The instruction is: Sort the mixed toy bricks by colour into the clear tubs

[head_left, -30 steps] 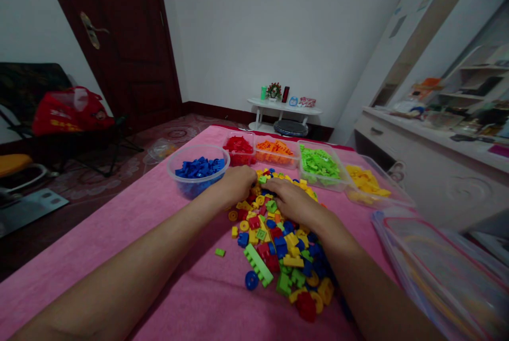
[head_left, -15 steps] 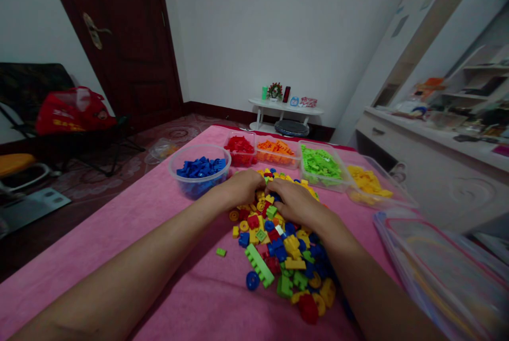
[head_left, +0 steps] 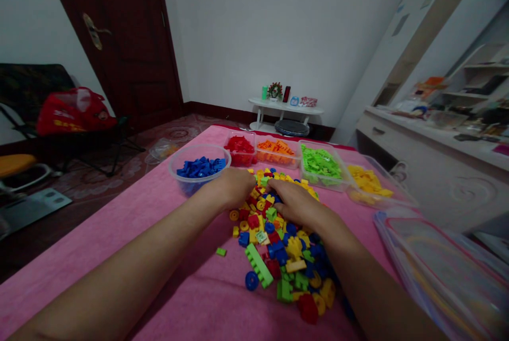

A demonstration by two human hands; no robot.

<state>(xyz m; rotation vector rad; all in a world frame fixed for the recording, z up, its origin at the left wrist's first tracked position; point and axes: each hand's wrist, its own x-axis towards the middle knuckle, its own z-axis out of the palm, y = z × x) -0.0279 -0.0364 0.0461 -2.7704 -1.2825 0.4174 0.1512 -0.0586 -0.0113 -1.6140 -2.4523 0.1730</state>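
Note:
A mixed pile of toy building blocks [head_left: 274,248] in yellow, red, blue and green lies on the pink cloth [head_left: 159,272]. My left hand [head_left: 237,186] is at the pile's far left edge, close to the round tub of blue blocks [head_left: 202,167]; its fingers are mostly hidden behind the back of the hand. Over the pile's right side rests my right hand [head_left: 296,200], open, with index finger and thumb apart among the blocks. A long light-green block [head_left: 258,265] and a blue wheel [head_left: 252,280] lie at the near side.
Beyond the pile stand clear boxes of red blocks [head_left: 240,150], orange blocks [head_left: 276,151], green blocks [head_left: 322,165] and yellow blocks [head_left: 368,182]. Plastic lids [head_left: 441,272] are stacked on the right. A small green block [head_left: 221,252] lies alone left of the pile.
My left hand has shifted left, away from my right hand and toward the blue tub. My right hand stays nearly in place at the pile.

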